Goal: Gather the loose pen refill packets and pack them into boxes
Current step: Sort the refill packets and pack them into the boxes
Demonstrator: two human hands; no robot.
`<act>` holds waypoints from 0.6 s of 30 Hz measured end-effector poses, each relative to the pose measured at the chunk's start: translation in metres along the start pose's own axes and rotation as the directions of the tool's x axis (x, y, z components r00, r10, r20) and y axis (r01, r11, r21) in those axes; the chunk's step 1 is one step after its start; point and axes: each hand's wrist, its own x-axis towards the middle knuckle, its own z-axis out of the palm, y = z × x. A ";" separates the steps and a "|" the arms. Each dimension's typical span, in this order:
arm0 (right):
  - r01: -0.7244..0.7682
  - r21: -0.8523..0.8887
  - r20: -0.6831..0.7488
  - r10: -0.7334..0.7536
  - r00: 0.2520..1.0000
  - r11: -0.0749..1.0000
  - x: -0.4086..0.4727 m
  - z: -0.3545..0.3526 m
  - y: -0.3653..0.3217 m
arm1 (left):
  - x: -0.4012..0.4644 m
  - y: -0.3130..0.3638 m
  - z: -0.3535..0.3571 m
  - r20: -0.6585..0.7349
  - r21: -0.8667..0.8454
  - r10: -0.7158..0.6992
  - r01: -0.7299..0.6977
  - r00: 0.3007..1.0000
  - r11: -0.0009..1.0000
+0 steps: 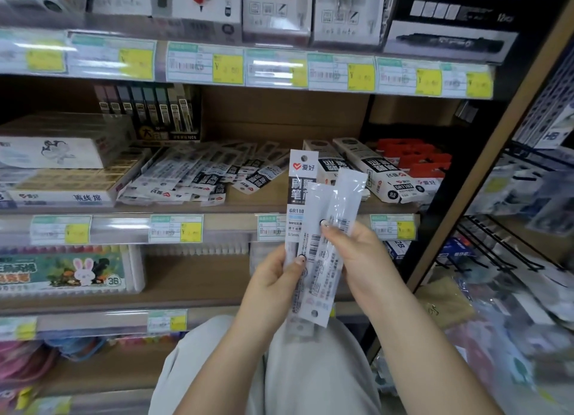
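The single head-worn camera looked forward and slightly down. It sat close to the shelf (217, 203), which filled the frame's upper left.

- Wooden shop shelves (198, 293) in tiers, filling the view.
- Clear price rails (124, 228) along shelf edges, with white and yellow labels (228, 69).
- Slanted wooden post (484, 166) at right.
- Black wire rack (497, 247) beyond post, hung with blurred goods.
- Even, bright indoor light.

Held refill packets (316, 243): three, maybe four. Loose packets (198, 178) on shelf: uncountable heap. Boxes (372, 169): two.
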 end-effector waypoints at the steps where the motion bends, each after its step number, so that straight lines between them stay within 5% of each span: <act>1: 0.010 -0.020 -0.021 -0.011 1.000 1.000 0.001 -0.002 -0.001 | 0.000 0.000 0.000 0.007 -0.001 0.004 -0.004 1.000 1.000; 9: 0.056 -0.104 -0.093 -0.065 0.994 0.993 0.003 -0.007 -0.010 | 0.001 0.004 0.000 0.019 0.006 0.025 -0.026 0.999 1.000; 18: 0.337 -0.225 -0.226 -0.386 0.895 0.914 -0.011 -0.010 -0.042 | 0.000 -0.006 -0.012 -0.244 0.402 0.165 -0.055 0.956 0.914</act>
